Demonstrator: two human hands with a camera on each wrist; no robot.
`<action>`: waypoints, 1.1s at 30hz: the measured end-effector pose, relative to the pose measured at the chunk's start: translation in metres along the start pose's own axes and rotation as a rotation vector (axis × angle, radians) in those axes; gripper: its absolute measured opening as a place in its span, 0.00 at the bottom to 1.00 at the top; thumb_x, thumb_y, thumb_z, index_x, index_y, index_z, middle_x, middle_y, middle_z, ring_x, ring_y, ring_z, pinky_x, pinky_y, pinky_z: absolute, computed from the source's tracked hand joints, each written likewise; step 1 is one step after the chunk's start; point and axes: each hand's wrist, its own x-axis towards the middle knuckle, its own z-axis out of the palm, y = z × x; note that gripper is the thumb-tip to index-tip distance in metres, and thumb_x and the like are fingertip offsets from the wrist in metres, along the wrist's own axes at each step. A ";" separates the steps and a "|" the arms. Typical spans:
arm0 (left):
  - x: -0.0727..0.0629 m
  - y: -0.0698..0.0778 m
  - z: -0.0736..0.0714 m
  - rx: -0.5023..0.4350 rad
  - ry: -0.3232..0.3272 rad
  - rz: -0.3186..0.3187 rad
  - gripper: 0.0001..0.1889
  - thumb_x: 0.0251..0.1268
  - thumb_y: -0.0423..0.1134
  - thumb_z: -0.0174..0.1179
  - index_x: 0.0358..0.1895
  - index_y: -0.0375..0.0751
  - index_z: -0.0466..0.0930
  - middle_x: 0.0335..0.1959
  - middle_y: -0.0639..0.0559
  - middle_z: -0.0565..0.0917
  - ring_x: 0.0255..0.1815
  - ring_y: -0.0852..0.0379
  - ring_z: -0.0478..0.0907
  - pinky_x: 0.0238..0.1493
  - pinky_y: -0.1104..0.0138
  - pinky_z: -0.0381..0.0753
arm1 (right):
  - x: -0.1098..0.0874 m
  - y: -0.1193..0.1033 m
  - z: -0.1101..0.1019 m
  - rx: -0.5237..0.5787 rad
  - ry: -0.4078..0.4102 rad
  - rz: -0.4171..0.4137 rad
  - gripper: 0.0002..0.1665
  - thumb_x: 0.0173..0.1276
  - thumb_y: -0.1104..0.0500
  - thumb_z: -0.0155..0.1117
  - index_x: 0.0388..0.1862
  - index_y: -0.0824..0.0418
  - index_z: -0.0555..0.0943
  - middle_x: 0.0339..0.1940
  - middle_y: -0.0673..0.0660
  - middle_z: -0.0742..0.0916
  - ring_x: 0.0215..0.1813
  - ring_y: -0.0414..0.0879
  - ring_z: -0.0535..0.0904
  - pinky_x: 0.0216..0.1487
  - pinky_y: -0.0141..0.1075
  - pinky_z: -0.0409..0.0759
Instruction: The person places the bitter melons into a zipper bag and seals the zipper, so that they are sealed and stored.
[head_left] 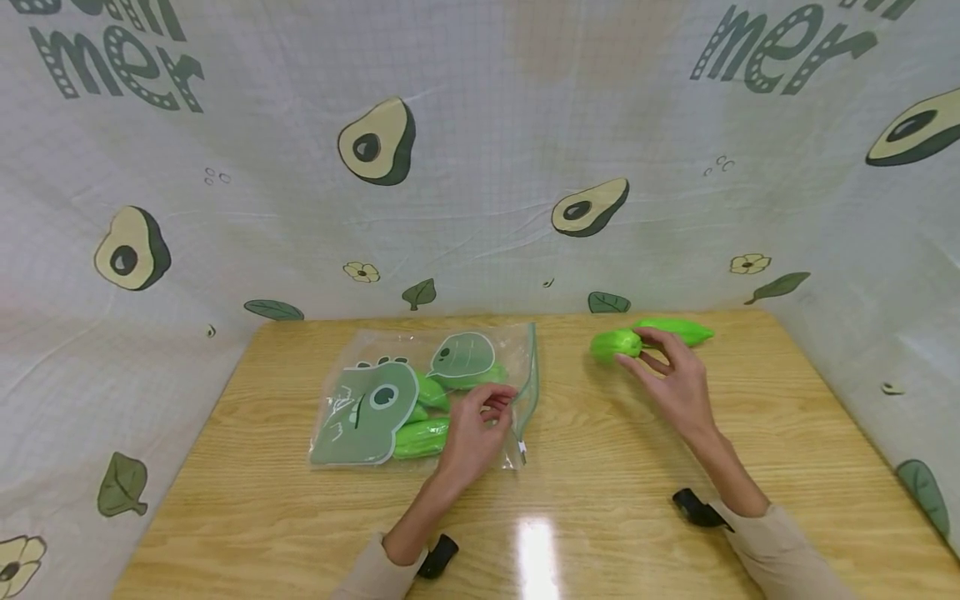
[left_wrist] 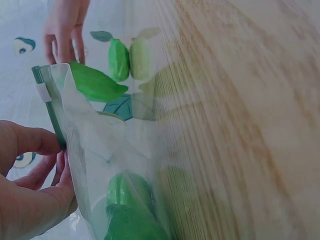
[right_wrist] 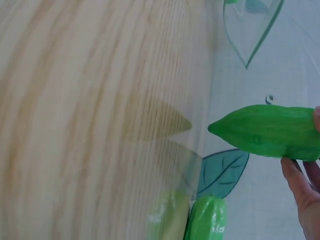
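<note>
My left hand (head_left: 474,433) pinches the green zip edge of a clear zip bag (head_left: 532,362) printed with a green dinosaur. Thumb and fingers meet on that edge below the white slider (left_wrist: 43,93) in the left wrist view. Inside the bag lie several green ridged vegetables (head_left: 420,437). To the right of the bag, my right hand (head_left: 684,387) grips another green vegetable (right_wrist: 265,131) by its blunt end. Its pointed tip is towards the table, and the right wrist view shows it raised above the wood.
One more green vegetable (head_left: 686,330) lies at the table's back edge, behind my right hand. A pale cloth (head_left: 480,108) with avocado and leaf prints hangs behind and at both sides of the wooden table (head_left: 600,517). Black straps (head_left: 437,557) are on both wrists.
</note>
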 end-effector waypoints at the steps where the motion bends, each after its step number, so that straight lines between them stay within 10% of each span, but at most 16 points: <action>1: 0.000 0.000 0.000 0.001 0.001 0.000 0.11 0.65 0.20 0.59 0.47 0.31 0.85 0.43 0.42 0.85 0.43 0.49 0.82 0.46 0.65 0.87 | 0.000 -0.003 0.000 0.014 -0.004 0.012 0.29 0.56 0.80 0.73 0.58 0.79 0.77 0.54 0.70 0.83 0.56 0.31 0.79 0.53 0.26 0.82; 13: 0.000 0.001 0.002 0.000 0.004 -0.005 0.11 0.64 0.19 0.59 0.47 0.31 0.85 0.42 0.42 0.85 0.43 0.50 0.83 0.46 0.65 0.87 | 0.001 0.017 0.013 0.289 -0.005 0.157 0.27 0.64 0.78 0.69 0.62 0.78 0.74 0.56 0.61 0.82 0.58 0.39 0.81 0.55 0.29 0.82; 33: 0.002 0.001 0.002 -0.002 0.007 -0.002 0.11 0.65 0.20 0.60 0.47 0.30 0.84 0.42 0.43 0.84 0.42 0.50 0.82 0.46 0.64 0.87 | 0.005 0.018 0.032 0.438 0.004 0.320 0.24 0.70 0.69 0.68 0.63 0.71 0.75 0.56 0.52 0.82 0.58 0.41 0.81 0.56 0.27 0.81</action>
